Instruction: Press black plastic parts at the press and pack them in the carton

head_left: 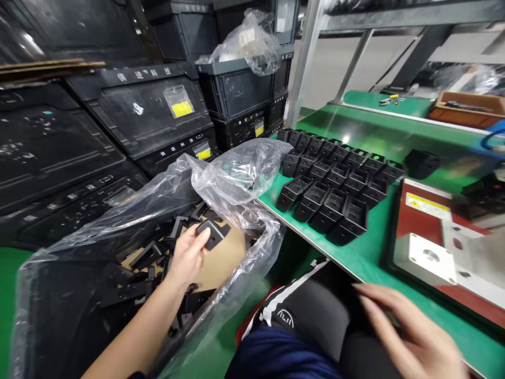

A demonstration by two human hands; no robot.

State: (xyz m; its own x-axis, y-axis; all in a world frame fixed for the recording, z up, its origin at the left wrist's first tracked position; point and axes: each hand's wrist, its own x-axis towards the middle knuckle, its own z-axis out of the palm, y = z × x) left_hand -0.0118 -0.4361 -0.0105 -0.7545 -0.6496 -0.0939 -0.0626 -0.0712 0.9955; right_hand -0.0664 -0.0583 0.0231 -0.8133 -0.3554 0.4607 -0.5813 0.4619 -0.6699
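Dark crates (153, 118) are stacked beside a green surface (379, 252). Above similar pieces (147, 256) inside a clear plastic liner (248, 163), the left hand (188, 256) pinches a black part (215, 235) at its near end; the part is angular and flat-faced, its outline notched. The right hand (410, 331) blurs near the surface's edge; I cannot tell whether it grips anything.

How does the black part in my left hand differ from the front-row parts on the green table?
The held part is pinched in your left hand; the front-row parts stand in a line on the green table. The held part looks flatter from this angle, while the front-row parts look boxier. All are black.
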